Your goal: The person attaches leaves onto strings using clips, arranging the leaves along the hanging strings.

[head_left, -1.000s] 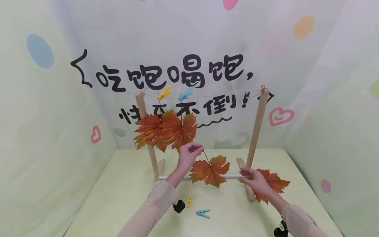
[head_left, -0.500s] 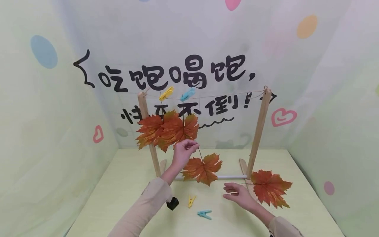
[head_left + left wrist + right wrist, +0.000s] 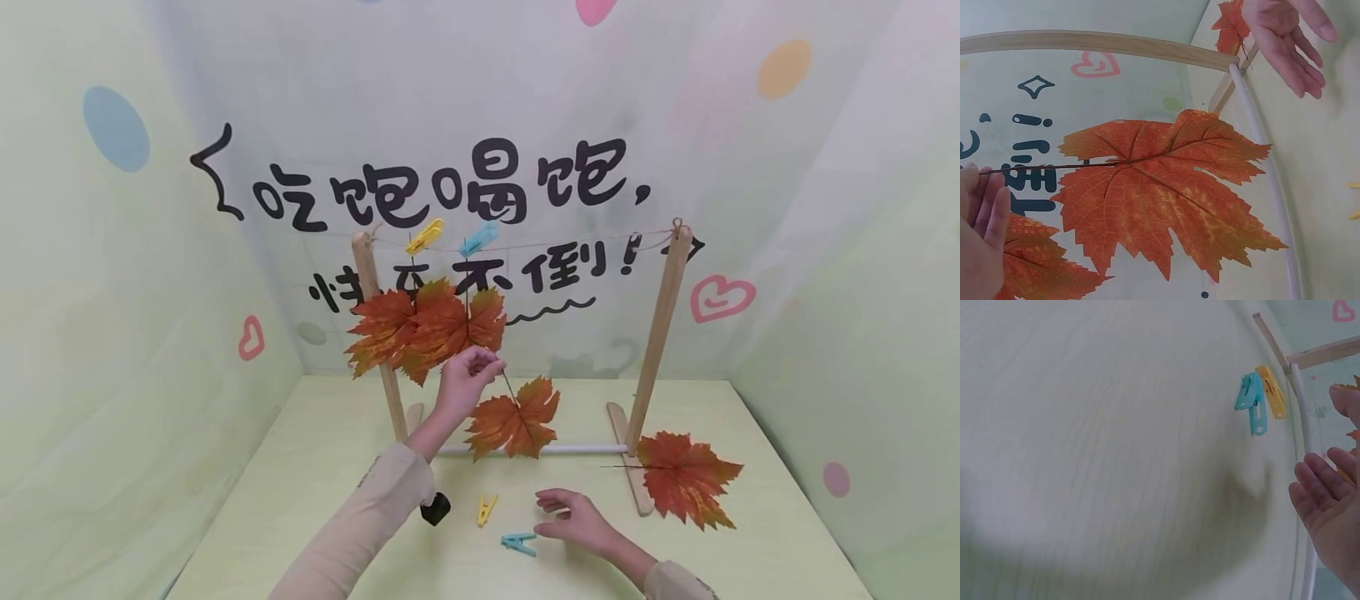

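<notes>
Your left hand (image 3: 467,385) pinches the autumn leaf (image 3: 516,421) by its stem (image 3: 1060,167) — hanging below the fingers, long axis slanting down-right toward the white rod (image 3: 585,449) — your right hand (image 3: 576,521) loosely relaxed, nearer you than the rod.

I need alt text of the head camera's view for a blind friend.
A person's left hand pinches the stem of an orange leaf, while the empty right hand is near a yellow clip and a blue clip on a table. Higher up, two similar leaves hang clipped from a string on a wooden frame.
</notes>
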